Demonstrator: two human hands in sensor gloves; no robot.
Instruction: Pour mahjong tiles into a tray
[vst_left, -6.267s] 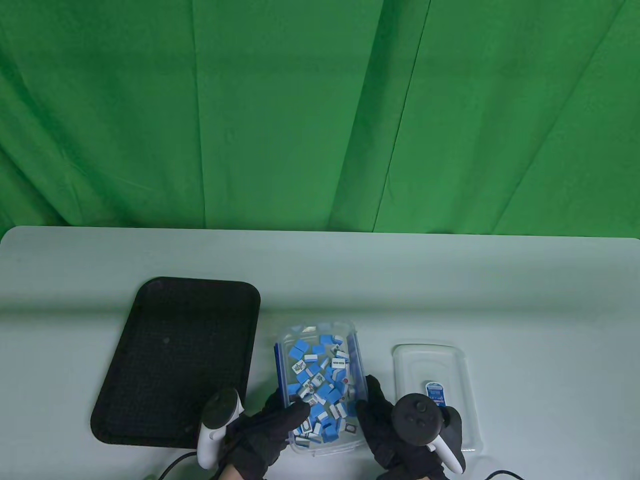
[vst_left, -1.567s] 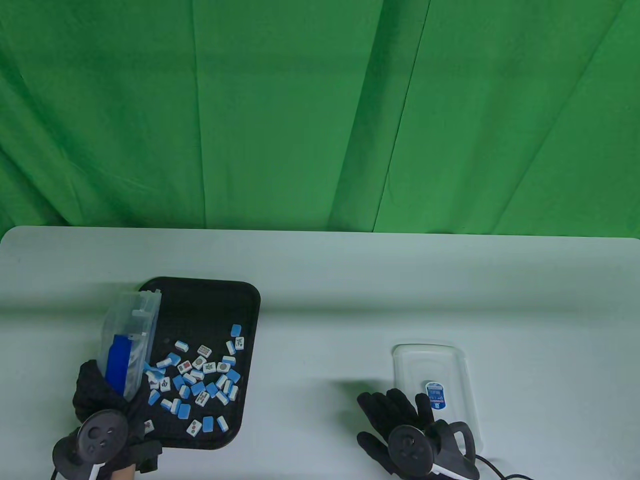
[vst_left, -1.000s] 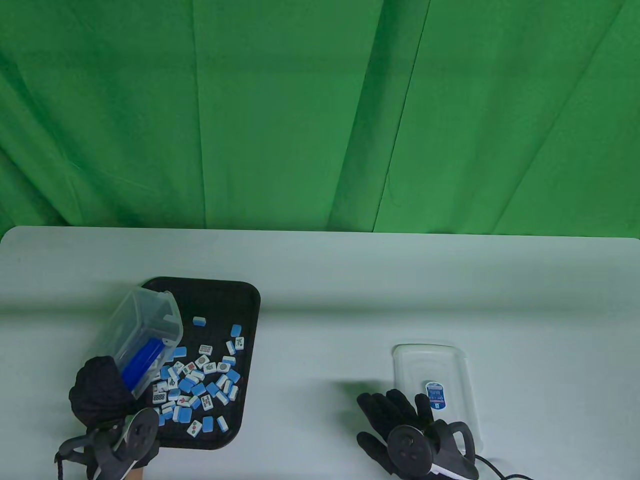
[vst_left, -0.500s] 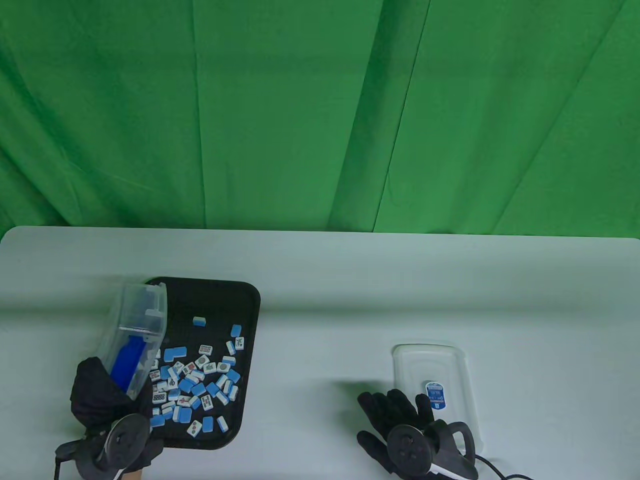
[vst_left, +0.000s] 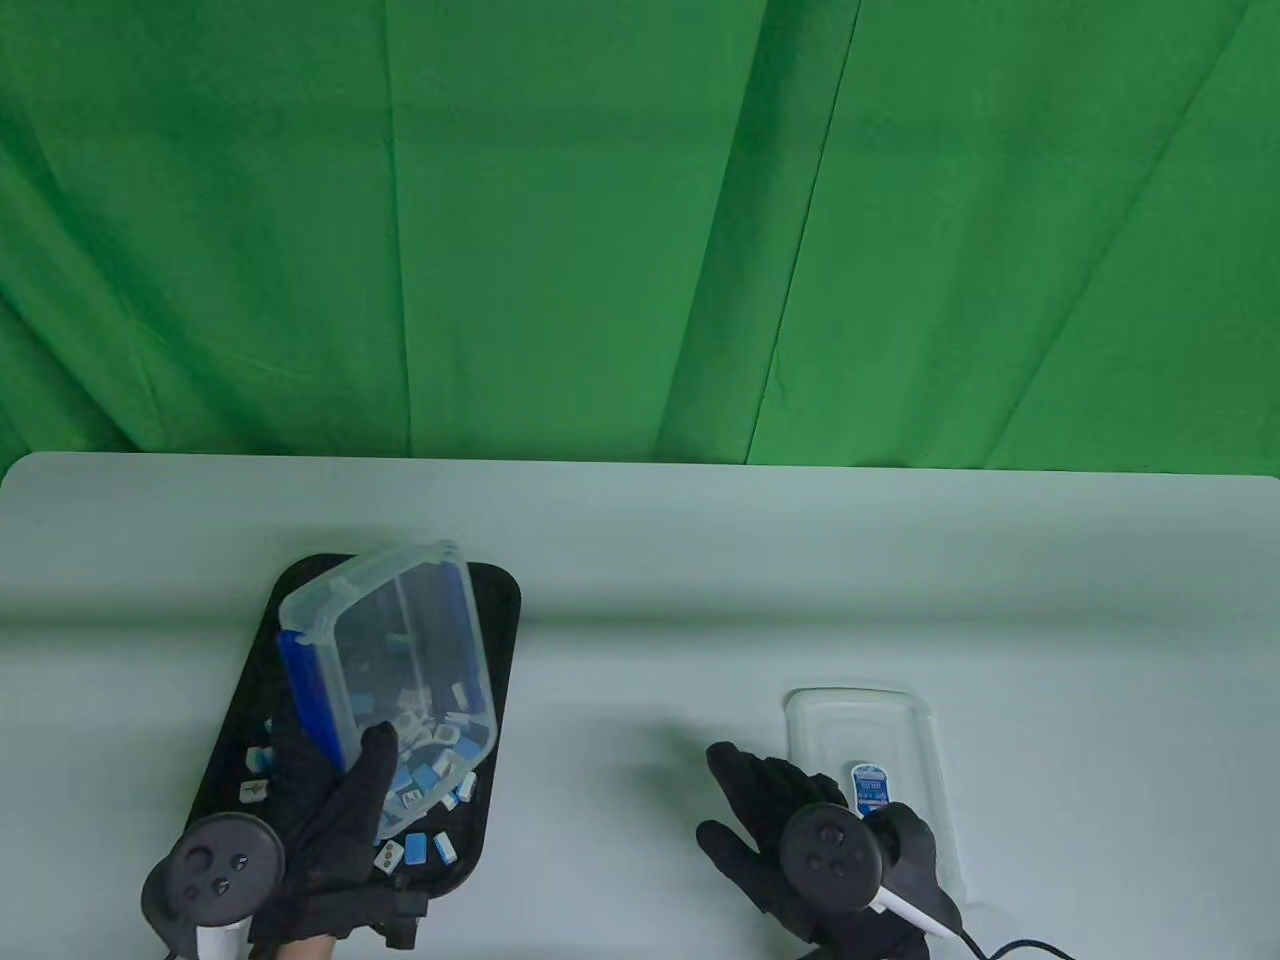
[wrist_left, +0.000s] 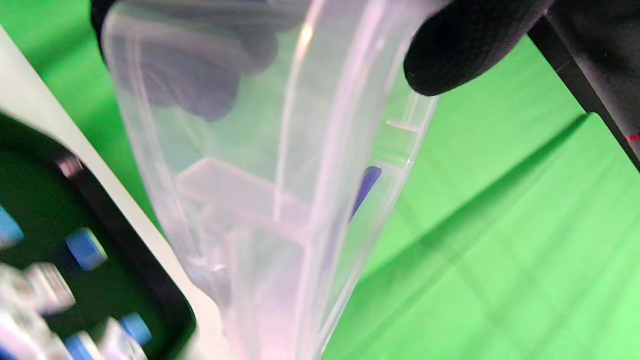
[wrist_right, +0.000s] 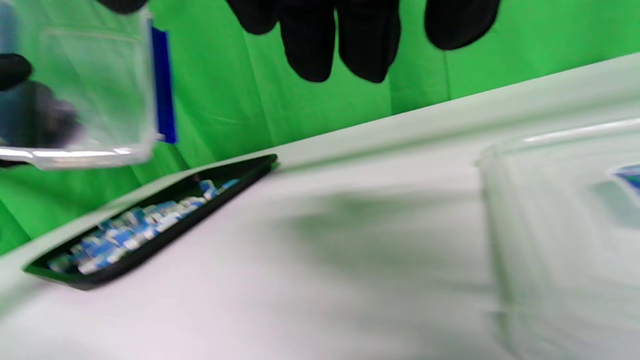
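My left hand (vst_left: 335, 765) grips the near end of a clear plastic box (vst_left: 400, 640) with blue clips and holds it above the black tray (vst_left: 505, 600), mouth turned up and away. In the left wrist view the box (wrist_left: 260, 200) looks empty, with my thumb tip (wrist_left: 465, 55) on its rim. Blue and white mahjong tiles (vst_left: 430, 845) lie scattered in the near half of the tray, some seen through the box. My right hand (vst_left: 770, 800) is open and empty, just above the table, left of the lid.
The box's clear lid (vst_left: 860, 720) with a blue label lies flat on the white table at the right, also in the right wrist view (wrist_right: 565, 210). A green cloth hangs behind the table. Cables trail off the near edge.
The left hand has swung the box from tipped on its side at the tray's left edge to mouth-up over the tray's middle. The right hand has shifted slightly up and left.
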